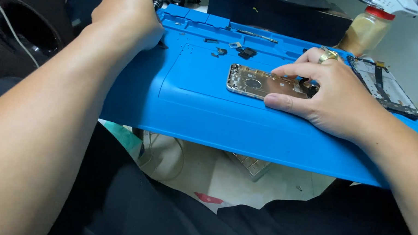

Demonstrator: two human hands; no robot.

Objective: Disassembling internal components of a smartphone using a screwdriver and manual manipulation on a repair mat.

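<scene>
A: Phone housing [258, 82], position?

B: Lies flat on the blue work mat [189, 103], right of centre. Long axis runs left to right across the view, nearly level; left end faces the left hand [128, 14], right end tucked under the right hand [323, 93].

A: Appearance?

B: Opened shell, pale gold metal frame, rounded corners, silvery inner plates, a round cutout near the left end. Small dark loose parts [241, 51] sit just beyond it.

A: Hands?

B: Right hand spread, thumb along the near edge, fingers pressing the far right end; gold ring [329, 55]. Left hand curled closed at the mat's far left corner; what it holds, cannot tell.
</scene>
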